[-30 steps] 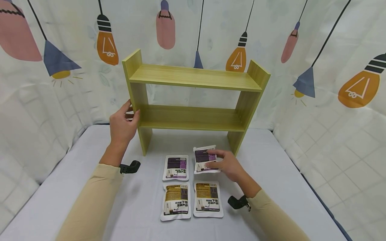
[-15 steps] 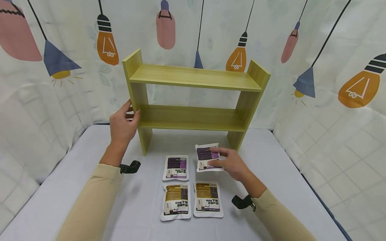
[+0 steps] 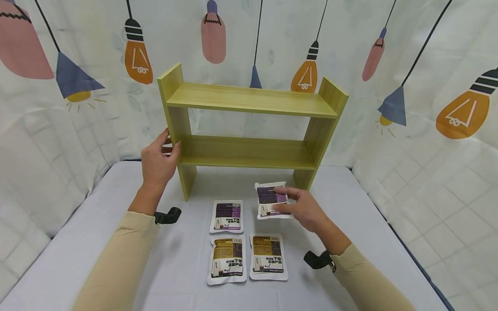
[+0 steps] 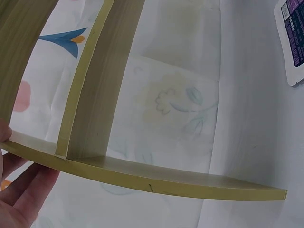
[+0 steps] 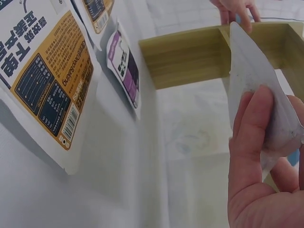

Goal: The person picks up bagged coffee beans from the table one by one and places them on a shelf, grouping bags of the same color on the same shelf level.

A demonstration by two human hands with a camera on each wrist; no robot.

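My right hand (image 3: pixel 305 209) pinches a white pouch with a purple label (image 3: pixel 268 196) by its right side, above the table in front of the shelf. In the right wrist view the pouch's pale back (image 5: pixel 256 71) faces the camera, between fingers and thumb. My left hand (image 3: pixel 157 160) grips the left side panel of a yellow-green wooden shelf (image 3: pixel 249 153), thumb in front and fingers behind. A second purple-label pouch (image 3: pixel 227 217) lies flat on the table. Nearer to me lie two brown-label pouches, the left one (image 3: pixel 227 261) and the right one (image 3: pixel 267 257).
The shelf stands upright with two boards, the upper board (image 3: pixel 253 99) and the lower board (image 3: pixel 249 152). A white cloth covers the table (image 3: pixel 350 268). Behind it hangs a curtain (image 3: pixel 249 39) printed with lamps and bulbs.
My right hand has moved slightly right and up, carrying the purple-label pouch away from the others. The left hand, the shelf and the lying pouches have stayed put.
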